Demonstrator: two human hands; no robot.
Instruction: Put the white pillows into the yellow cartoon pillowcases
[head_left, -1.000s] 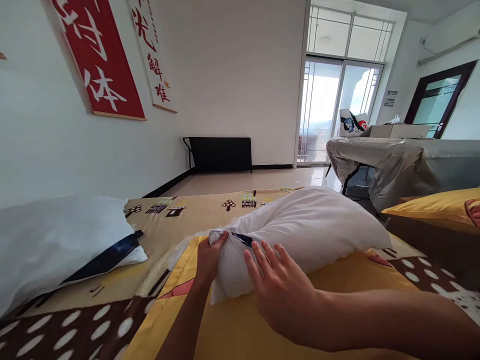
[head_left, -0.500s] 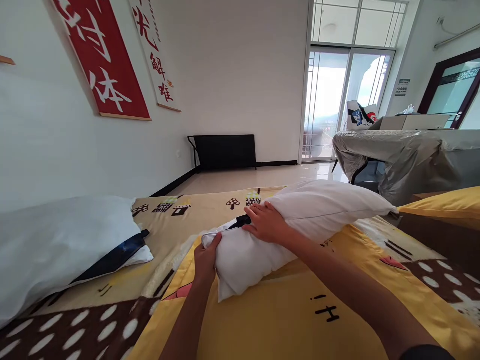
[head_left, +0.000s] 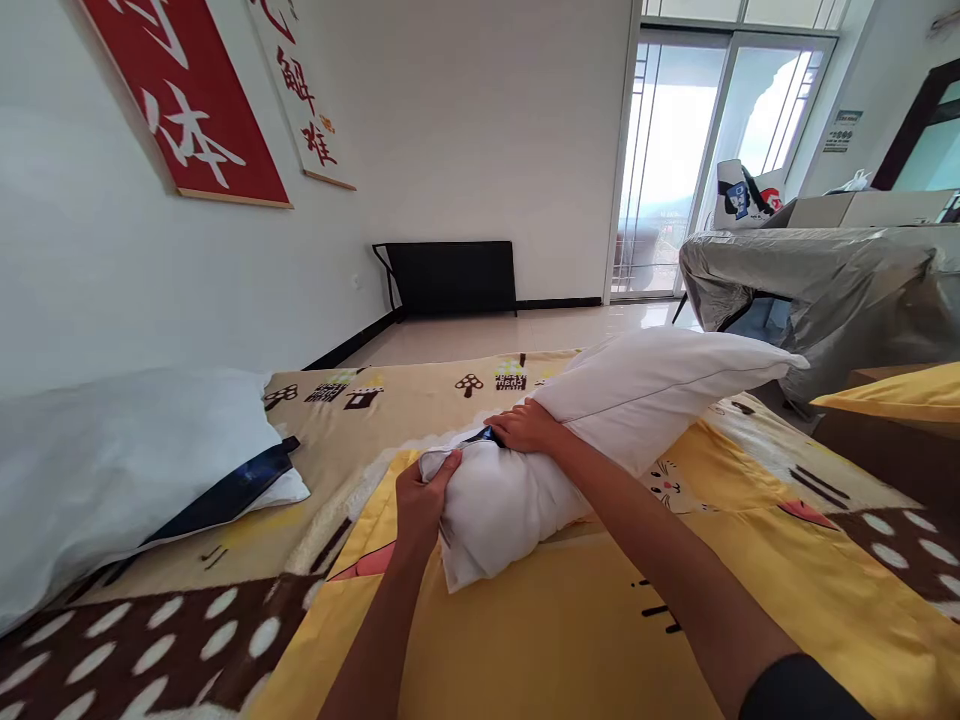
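Note:
A white pillow point(head_left: 637, 385) lies slantwise over a yellow printed cloth point(head_left: 570, 630), its far right end raised. My left hand point(head_left: 421, 497) pinches the pillow's left end, thumb on top, at the seam. Farther along, my right hand point(head_left: 525, 427) is closed over the pillow's far edge, where the pillow is squeezed narrower. A dark blue band point(head_left: 487, 436) shows between my hands, partly covered by my right fingers. The fingers beneath the pillow are hidden.
Another white pillow point(head_left: 150, 450) with a dark blue band lies at left on the patterned blanket point(head_left: 420, 395). A yellow cushion-like item point(head_left: 900, 400) is at the right edge. Beyond stand a plastic-covered table point(head_left: 810, 265) and a black folded frame point(head_left: 454, 278) against the wall.
The pillow's middle is bunched and squeezed more, and its right end stands higher. Both hands keep hold, and my left hand has shifted slightly right. The view has tilted down.

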